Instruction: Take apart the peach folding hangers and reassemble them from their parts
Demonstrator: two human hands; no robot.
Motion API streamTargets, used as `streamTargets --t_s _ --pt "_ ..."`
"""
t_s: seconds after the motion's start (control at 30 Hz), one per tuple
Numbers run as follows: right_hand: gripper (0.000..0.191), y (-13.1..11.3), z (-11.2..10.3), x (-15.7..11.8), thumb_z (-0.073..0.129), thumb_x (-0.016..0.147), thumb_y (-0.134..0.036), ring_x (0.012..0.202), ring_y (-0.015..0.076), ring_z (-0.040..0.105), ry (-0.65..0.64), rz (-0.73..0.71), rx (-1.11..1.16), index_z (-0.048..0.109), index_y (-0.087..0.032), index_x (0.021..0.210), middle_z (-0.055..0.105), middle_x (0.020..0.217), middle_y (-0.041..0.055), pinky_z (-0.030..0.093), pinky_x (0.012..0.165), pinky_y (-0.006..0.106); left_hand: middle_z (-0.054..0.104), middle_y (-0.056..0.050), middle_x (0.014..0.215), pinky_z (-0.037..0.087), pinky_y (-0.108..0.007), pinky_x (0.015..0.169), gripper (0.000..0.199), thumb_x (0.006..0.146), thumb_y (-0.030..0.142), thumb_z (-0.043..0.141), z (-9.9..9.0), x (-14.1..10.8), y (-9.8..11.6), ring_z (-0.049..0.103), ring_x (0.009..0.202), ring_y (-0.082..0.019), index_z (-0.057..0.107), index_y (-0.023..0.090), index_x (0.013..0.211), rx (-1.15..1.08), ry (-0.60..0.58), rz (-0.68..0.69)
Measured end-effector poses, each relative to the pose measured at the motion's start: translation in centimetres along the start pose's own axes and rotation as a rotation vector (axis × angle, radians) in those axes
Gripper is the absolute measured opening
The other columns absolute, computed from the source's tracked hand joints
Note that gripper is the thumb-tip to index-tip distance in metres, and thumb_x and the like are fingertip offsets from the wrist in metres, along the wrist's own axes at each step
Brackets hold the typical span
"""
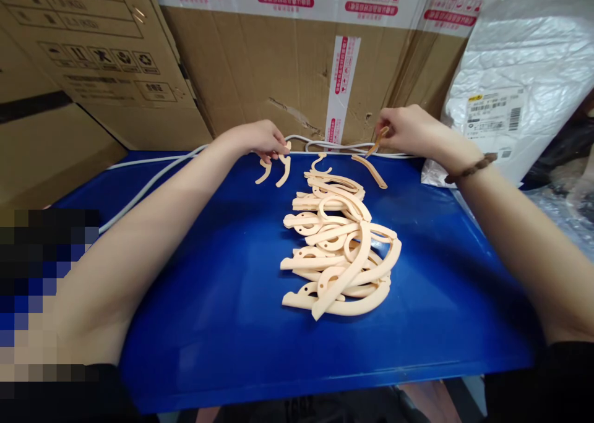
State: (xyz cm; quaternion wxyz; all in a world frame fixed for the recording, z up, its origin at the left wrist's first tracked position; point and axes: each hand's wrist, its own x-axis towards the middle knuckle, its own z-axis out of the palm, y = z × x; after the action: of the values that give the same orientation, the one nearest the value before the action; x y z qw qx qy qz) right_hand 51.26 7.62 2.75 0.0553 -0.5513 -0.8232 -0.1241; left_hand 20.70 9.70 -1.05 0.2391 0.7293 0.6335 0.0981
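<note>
Near the back of the blue table, my left hand [266, 141] is closed, its fingers pinching a beige curved hanger piece [284, 172]. A smaller hook-shaped piece [264, 172] lies just under those fingers. To the right, my right hand [404, 129] pinches a narrow beige hanger arm [380, 140], raised with its lower end close to another curved arm [371, 170] on the table. Between the hands sits a loose beige hook [320, 163]. Nearer to me is an overlapping pile of folding-hanger parts [343, 250], with curved arms and round, holed joints.
Cardboard boxes [260, 70] stand along the table's back edge and at the left. White cables [158, 185] run along the rear and left of the blue table [213, 324]. A white plastic parcel [524, 70] leans at the back right.
</note>
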Motion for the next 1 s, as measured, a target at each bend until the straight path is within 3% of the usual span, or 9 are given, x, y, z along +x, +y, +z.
streamTargets --t_s 0.23,0.3,0.4,0.5,0.63,0.83,1.0 --pt "0.033 2.2 1.8 1.2 0.071 0.071 -0.012 0.085 0.0212 0.065 -0.381 -0.046 -0.003 0.072 -0.017 0.104 0.071 0.095 0.0037 0.045 0.067 0.029 0.076 -0.009 0.097 0.049 -0.027 0.072 0.039 0.073 0.042 0.073 0.8 1.2 -1.3 0.069 0.092 -0.026 0.078 0.019 0.103 0.342 0.056 -0.046" --pt "0.03 2.2 2.3 1.1 0.071 0.074 -0.018 0.082 0.0199 0.065 -0.506 -0.058 0.041 0.072 -0.019 0.105 0.072 0.092 0.0016 0.045 0.066 0.028 0.076 -0.01 0.102 0.049 -0.03 0.076 0.048 0.072 0.053 0.074 0.8 0.8 -0.9 0.069 0.097 -0.029 0.077 0.02 0.106 0.432 0.091 -0.096" --pt "0.026 2.1 2.7 0.7 0.071 0.08 -0.031 0.079 0.0194 0.064 -0.617 -0.08 0.083 0.07 -0.021 0.104 0.071 0.088 0.001 0.044 0.062 0.028 0.076 -0.014 0.101 0.051 -0.033 0.074 0.063 0.072 0.065 0.073 0.7 0.0 0.0 0.071 0.085 -0.03 0.074 0.015 0.11 0.518 0.066 -0.197" --pt "0.025 1.7 2.6 0.5 0.071 0.081 -0.032 0.08 0.0194 0.064 -0.603 -0.044 0.07 0.069 -0.02 0.103 0.07 0.09 0.0019 0.043 0.06 0.027 0.077 -0.015 0.095 0.052 -0.031 0.067 0.053 0.079 0.054 0.072 0.7 -0.7 0.7 0.071 0.069 -0.025 0.073 0.011 0.109 0.489 0.0 -0.263" --pt "0.019 1.1 2.7 0.4 0.071 0.078 -0.018 0.081 0.0198 0.064 -0.55 0.015 0.024 0.067 -0.017 0.096 0.071 0.091 0.0044 0.045 0.061 0.027 0.077 -0.015 0.095 0.054 -0.027 0.061 0.036 0.088 0.032 0.066 1.0 -1.0 1.1 0.072 0.067 -0.021 0.071 0.007 0.112 0.386 -0.028 -0.292" --pt "0.036 0.6 3.4 0.3 0.069 0.079 -0.015 0.081 0.0202 0.067 -0.47 0.037 0.021 0.063 -0.018 0.114 0.073 0.1 0.006 0.048 0.066 0.028 0.077 -0.013 0.087 0.057 -0.026 0.061 0.037 0.085 0.028 0.068 1.4 -0.3 0.6 0.073 0.069 -0.022 0.071 0.01 0.116 0.313 0.006 -0.297" --pt "0.044 0.6 3.5 0.2 0.07 0.081 -0.022 0.081 0.0218 0.069 -0.432 0.076 0.051 0.059 -0.016 0.123 0.073 0.103 0.0095 0.05 0.067 0.029 0.076 -0.013 0.085 0.056 -0.027 0.06 0.028 0.082 0.021 0.064 1.7 0.2 0.1 0.073 0.068 -0.023 0.075 0.01 0.105 0.285 -0.002 -0.254"
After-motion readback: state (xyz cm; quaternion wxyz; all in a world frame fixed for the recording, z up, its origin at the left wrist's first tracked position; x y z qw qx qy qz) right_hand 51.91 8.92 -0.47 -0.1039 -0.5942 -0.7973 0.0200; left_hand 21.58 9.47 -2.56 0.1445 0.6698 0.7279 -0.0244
